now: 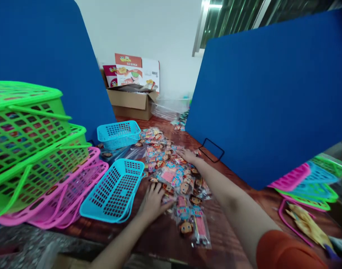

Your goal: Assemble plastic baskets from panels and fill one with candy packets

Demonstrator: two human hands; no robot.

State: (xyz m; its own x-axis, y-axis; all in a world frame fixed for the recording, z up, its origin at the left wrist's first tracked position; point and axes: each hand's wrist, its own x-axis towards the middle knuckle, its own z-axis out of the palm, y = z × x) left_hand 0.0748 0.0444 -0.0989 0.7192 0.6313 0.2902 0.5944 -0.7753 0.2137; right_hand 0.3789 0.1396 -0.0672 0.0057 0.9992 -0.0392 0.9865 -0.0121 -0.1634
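A loose heap of clear plastic packets (171, 175) lies on the table, each with a small cartoon-headed figure and pink-and-blue pieces inside. At the heap's near left edge, my left hand (153, 200) rests with fingers spread, touching packets beside its thumb. My right hand (187, 155) reaches across to the far side and lies over packets there, its fingers stretched out and partly blurred. Left of the heap stands a blue plastic basket (115, 190) with nothing in it. A second blue basket (119, 135) stands farther back.
Stacked green baskets (28, 130) and pink baskets (75, 186) fill the left. Blue panels (266, 93) flank the wooden table (229, 239). A cardboard box (131, 102) and a clear tray (171, 107) stand at the back. Coloured basket parts (308, 179) lie far right.
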